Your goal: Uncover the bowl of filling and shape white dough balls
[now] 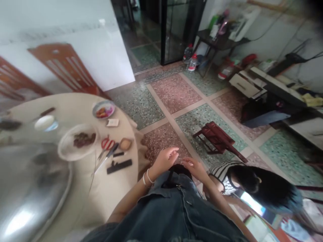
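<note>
both hands hang low in front of the body, just above the front of a dark denim garment (176, 205). left hand (165, 159), with thin bangles at the wrist, has its fingers loosely curled and the fingertips gathered; right hand (195, 168) sits close beside it, fingers half bent toward the left. whether anything small is pinched between them i cannot tell (the frame is soft with motion). they seem held together like this to work at something at the waist, where a dark strap or belt (174, 178) shows just below them.

to the left stands a round pale table (75, 201). on it lie red-handled scissors (107, 144) beside a white plate (75, 146) of dark food, a black comb-like bar (119, 166) near the edge, a small patterned bowl (103, 110) farther back, and a big shiny metal lid or basin (27, 198) nearest the camera. these are laid within reach of the table's edge but well apart from the hands.

low on the right another person's dark hair (262, 188) and striped top show, bent over a lit screen (252, 203). a small red stool (217, 137) lies tipped on the tiled floor.
</note>
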